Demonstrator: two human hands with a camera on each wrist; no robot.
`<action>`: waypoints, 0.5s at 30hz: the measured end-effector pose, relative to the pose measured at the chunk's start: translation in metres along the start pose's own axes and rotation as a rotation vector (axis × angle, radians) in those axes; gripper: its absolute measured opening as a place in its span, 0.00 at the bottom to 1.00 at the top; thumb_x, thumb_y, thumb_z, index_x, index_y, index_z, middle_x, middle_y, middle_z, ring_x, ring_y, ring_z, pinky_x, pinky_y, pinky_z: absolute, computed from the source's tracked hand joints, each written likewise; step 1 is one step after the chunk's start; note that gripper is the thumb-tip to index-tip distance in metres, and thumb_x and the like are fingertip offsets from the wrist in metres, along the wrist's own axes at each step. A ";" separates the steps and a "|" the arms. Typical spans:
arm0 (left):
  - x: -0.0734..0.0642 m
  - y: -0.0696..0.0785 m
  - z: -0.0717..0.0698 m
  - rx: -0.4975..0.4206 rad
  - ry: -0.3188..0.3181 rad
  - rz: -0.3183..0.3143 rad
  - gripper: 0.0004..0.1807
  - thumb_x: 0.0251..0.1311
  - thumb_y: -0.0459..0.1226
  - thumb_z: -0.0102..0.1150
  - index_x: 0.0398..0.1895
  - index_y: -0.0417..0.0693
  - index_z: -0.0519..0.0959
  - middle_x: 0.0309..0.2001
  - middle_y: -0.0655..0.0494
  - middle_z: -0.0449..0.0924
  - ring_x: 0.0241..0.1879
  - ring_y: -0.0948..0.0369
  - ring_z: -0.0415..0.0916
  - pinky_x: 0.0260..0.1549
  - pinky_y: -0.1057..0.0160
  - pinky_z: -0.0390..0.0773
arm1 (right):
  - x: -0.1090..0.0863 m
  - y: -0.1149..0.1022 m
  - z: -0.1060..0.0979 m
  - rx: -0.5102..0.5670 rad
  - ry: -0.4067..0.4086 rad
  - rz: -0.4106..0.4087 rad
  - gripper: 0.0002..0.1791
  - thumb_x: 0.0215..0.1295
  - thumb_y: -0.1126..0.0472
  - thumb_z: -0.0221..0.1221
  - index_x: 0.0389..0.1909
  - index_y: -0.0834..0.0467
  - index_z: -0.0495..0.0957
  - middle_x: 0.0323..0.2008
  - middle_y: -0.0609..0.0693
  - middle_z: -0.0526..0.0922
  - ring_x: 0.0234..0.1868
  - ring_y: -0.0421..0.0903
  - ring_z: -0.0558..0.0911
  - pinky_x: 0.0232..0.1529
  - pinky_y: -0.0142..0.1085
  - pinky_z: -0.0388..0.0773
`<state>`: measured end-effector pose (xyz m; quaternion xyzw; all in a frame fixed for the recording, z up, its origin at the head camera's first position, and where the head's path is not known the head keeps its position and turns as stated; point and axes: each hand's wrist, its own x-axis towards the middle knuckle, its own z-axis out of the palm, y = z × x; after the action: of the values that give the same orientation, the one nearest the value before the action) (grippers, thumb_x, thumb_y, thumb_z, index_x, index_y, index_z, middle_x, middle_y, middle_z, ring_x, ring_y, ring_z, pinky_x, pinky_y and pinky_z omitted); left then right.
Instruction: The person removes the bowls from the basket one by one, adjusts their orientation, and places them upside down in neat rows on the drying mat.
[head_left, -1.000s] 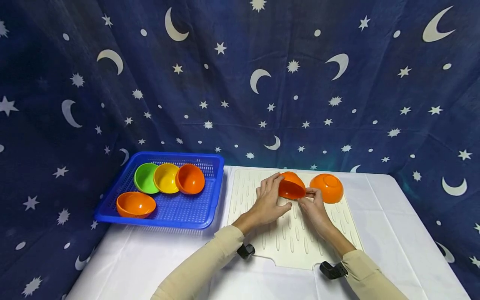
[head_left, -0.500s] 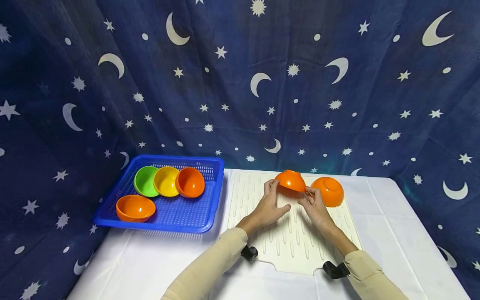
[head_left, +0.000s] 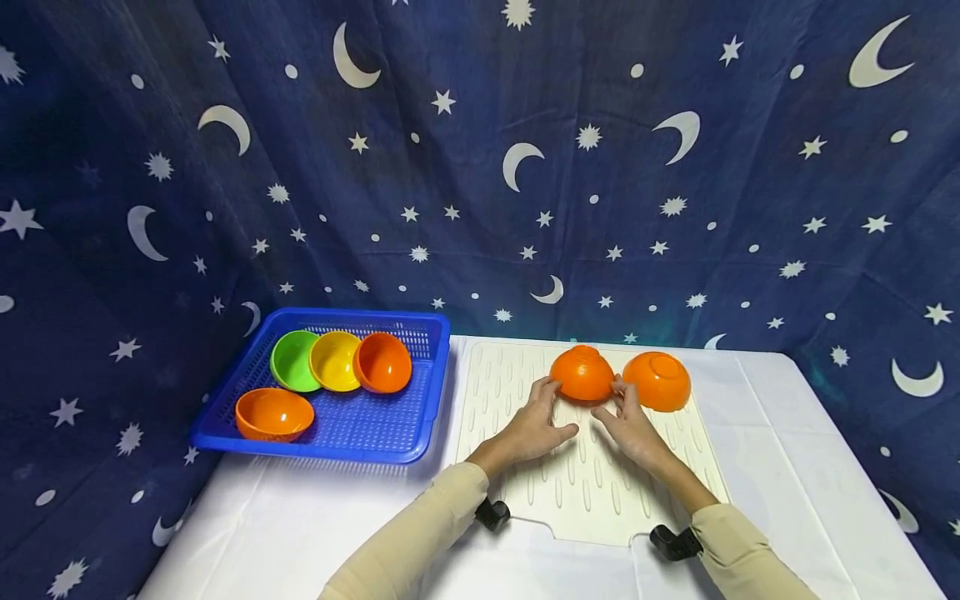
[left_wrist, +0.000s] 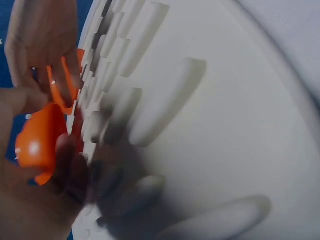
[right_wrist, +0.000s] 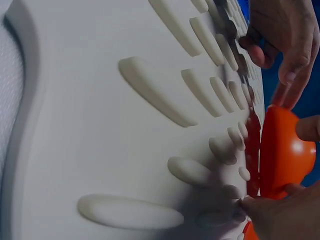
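Observation:
An orange bowl [head_left: 582, 375] sits upside down, low over the cream ribbed mat [head_left: 570, 492], its rim facing the mat. The left hand [head_left: 528, 427] has its fingertips at the bowl's left side, with the thumb held away from it. On the opposite side, the right hand [head_left: 633, 429] touches the bowl with its fingertips, its thumb spread in front of the rim. The right wrist view shows the bowl [right_wrist: 282, 155] between both hands. A second orange bowl [head_left: 657, 382] rests upside down beside it on the right.
A blue plastic basket [head_left: 423, 417] stands at the left, with a green bowl [head_left: 291, 362], a yellow bowl [head_left: 330, 362] and two orange bowls inside. Behind the white-covered table [head_left: 765, 467] hangs a dark blue curtain [head_left: 465, 167].
The bowl between the hands has turned from tilted, with its inside showing, to upside down, and has come down to the mat. The right thumb has moved away from the rim.

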<state>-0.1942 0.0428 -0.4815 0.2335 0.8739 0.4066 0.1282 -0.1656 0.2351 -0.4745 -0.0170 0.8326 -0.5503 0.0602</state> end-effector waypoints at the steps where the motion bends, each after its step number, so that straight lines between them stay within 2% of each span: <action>1: 0.000 0.000 0.001 0.023 -0.024 0.000 0.40 0.54 0.50 0.56 0.67 0.47 0.54 0.69 0.55 0.39 0.54 0.54 0.68 0.48 0.55 0.69 | 0.000 0.001 0.000 -0.016 0.001 0.008 0.37 0.65 0.56 0.52 0.63 0.69 0.41 0.68 0.64 0.31 0.67 0.60 0.41 0.62 0.50 0.43; 3: 0.001 -0.001 0.002 0.063 -0.066 0.007 0.37 0.55 0.52 0.55 0.66 0.49 0.59 0.70 0.53 0.39 0.61 0.50 0.57 0.53 0.49 0.63 | 0.000 0.003 0.001 -0.083 0.002 0.026 0.39 0.64 0.55 0.52 0.65 0.69 0.40 0.67 0.65 0.33 0.67 0.60 0.41 0.62 0.53 0.43; 5: 0.001 0.000 0.003 0.085 -0.095 0.020 0.34 0.56 0.51 0.53 0.64 0.49 0.62 0.70 0.50 0.39 0.63 0.50 0.52 0.55 0.47 0.60 | 0.000 0.005 0.003 -0.149 0.011 0.027 0.41 0.63 0.54 0.53 0.66 0.69 0.41 0.66 0.65 0.36 0.66 0.61 0.42 0.61 0.55 0.44; 8: 0.002 0.000 0.002 0.087 -0.098 0.032 0.30 0.57 0.51 0.53 0.61 0.49 0.66 0.70 0.49 0.40 0.64 0.53 0.51 0.56 0.49 0.59 | 0.001 0.005 0.005 -0.226 0.025 0.012 0.43 0.61 0.54 0.54 0.67 0.68 0.42 0.64 0.65 0.40 0.65 0.62 0.44 0.59 0.58 0.46; 15: 0.003 0.001 0.001 0.035 -0.104 0.023 0.25 0.58 0.50 0.53 0.57 0.50 0.70 0.69 0.44 0.37 0.65 0.51 0.48 0.57 0.49 0.57 | -0.001 0.009 0.004 -0.253 0.000 -0.008 0.42 0.62 0.53 0.53 0.68 0.64 0.42 0.67 0.60 0.39 0.65 0.60 0.41 0.55 0.64 0.46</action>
<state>-0.1960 0.0462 -0.4813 0.2667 0.8703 0.3798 0.1648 -0.1641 0.2346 -0.4839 -0.0278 0.8953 -0.4412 0.0553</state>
